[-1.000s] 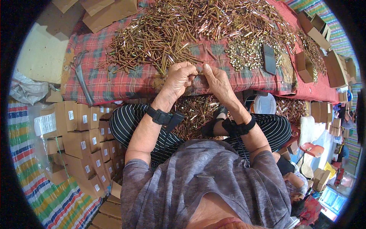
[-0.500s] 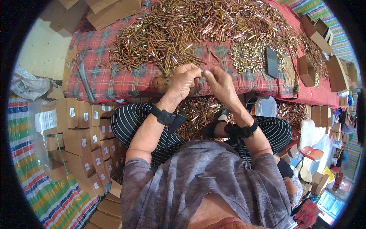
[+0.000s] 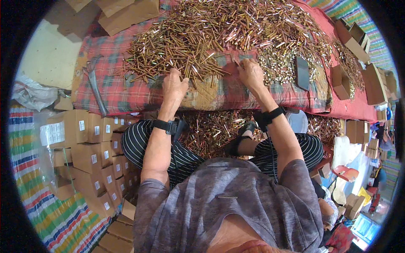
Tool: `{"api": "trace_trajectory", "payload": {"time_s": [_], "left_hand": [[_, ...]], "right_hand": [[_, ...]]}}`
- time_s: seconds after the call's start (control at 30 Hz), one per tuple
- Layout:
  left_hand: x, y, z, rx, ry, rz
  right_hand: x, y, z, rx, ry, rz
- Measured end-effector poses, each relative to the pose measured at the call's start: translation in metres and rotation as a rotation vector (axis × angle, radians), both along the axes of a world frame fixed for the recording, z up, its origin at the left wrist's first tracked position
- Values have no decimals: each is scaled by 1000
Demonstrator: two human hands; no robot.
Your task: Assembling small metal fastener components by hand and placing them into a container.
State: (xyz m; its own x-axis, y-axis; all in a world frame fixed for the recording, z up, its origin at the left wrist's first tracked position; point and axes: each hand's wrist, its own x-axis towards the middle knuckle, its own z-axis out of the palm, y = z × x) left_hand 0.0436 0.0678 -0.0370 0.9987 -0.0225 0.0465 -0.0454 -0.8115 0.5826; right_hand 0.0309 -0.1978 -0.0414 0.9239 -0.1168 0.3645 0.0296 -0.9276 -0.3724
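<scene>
A large heap of thin, brass- and copper-coloured metal rods (image 3: 181,46) covers the far part of a red plaid cloth (image 3: 145,95). At the heap's near edge, my left hand (image 3: 174,87) is open, thumb and fingers apart over the rods; nothing shows in its grip. Farther right, my right hand (image 3: 252,75) has its fingertips closed at one reddish metal rod (image 3: 236,62) lying apart from the heap. Just right of that hand spreads a pile of small shiny gold-coloured metal pieces (image 3: 274,63), which look like nuts. What my right palm covers is hidden.
A dark phone-like slab (image 3: 302,72) lies on the small pieces. Left on the cloth is a grey strap-like tool (image 3: 96,90). Stacked cardboard boxes (image 3: 88,156) stand low left. An open carton (image 3: 341,80) sits right. More rods (image 3: 206,130) lie below, near a pale bucket (image 3: 296,122).
My hands were together at the cloth's front edge, fingertips meeting. They have parted: the left moved left to the heap, the right moved slightly right and farther forward to the lone rod.
</scene>
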Motion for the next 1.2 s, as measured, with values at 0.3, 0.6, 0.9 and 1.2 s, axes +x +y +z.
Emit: {"api": "trace_trajectory", "payload": {"time_s": [0.3,0.6,0.9,1.2], "left_hand": [[5,-8,-18,-751,95,268],[-21,-47,39,-1338,487,-157],[-32,-61,51,-1168,486,-311],[-32,-59,45,-1253,522,-337]], "right_hand": [[1,-3,-6,75,79,26],[-45,26,48,219,101,206],[-64,33,71,233,-2,220],[-68,30,65,217,-73,246]]}}
